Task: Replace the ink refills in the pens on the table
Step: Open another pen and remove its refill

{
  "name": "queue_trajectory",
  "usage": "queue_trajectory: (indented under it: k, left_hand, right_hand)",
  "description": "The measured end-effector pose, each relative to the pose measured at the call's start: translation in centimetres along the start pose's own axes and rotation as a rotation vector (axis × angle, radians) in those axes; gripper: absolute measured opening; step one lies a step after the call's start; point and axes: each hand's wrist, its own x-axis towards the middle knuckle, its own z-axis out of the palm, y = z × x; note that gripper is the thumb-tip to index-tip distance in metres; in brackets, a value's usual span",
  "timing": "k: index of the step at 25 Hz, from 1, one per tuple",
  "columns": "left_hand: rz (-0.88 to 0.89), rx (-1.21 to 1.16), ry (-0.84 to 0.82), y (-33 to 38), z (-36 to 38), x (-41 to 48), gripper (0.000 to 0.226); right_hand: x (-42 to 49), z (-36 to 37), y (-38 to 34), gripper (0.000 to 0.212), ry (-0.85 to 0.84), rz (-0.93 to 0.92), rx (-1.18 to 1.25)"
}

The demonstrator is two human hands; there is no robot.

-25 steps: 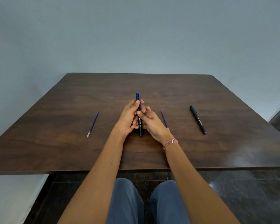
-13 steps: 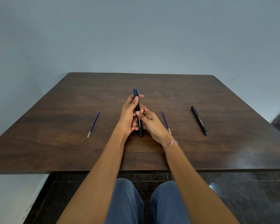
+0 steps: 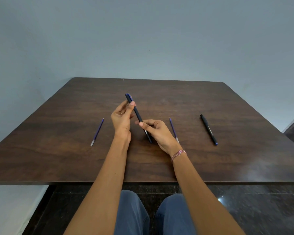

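A black pen with a blue cap end (image 3: 137,113) is held tilted above the middle of the brown table (image 3: 58,150), its far end leaning left. My left hand (image 3: 121,118) pinches its upper part near the cap. My right hand (image 3: 157,132) grips its lower barrel. A blue ink refill (image 3: 97,131) lies on the table to the left of my hands. Another blue refill (image 3: 173,129) lies just right of my right hand, its near end partly hidden by the wrist. A second black pen (image 3: 208,129) lies further right.
The table's near edge (image 3: 143,183) runs across above my knees. A grey wall stands behind the far edge. Dark tiled floor shows below and at the right.
Both hands have lifted the pen and spread apart along it. The pen has tilted from pointing straight away to leaning left at its far end. The other pen and both refills have stayed put.
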Motion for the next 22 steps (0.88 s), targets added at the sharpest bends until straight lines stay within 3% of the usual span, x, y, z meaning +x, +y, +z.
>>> queue_trajectory:
  k: [7,12,18,22]
  left_hand:
    - [0.075,0.001,0.053,0.01,0.03,0.07,0.025]
    - [0.097,0.058,0.185,-0.01,-0.27,0.43,0.029]
    - [0.215,0.831,0.166,-0.63,-0.17,-0.05,0.026]
    - [0.167,1.101,0.128,-0.75,0.06,-0.16,0.026]
  right_hand:
    - [0.19,-0.13,0.15,0.014,-0.023,0.009,0.024]
    - [0.28,-0.24,0.25,0.009,-0.022,-0.003,0.058]
    - [0.36,-0.19,0.37,0.01,0.117,-0.03,0.161]
    - [0.56,-0.37,0.43,0.019,0.241,-0.057,0.153]
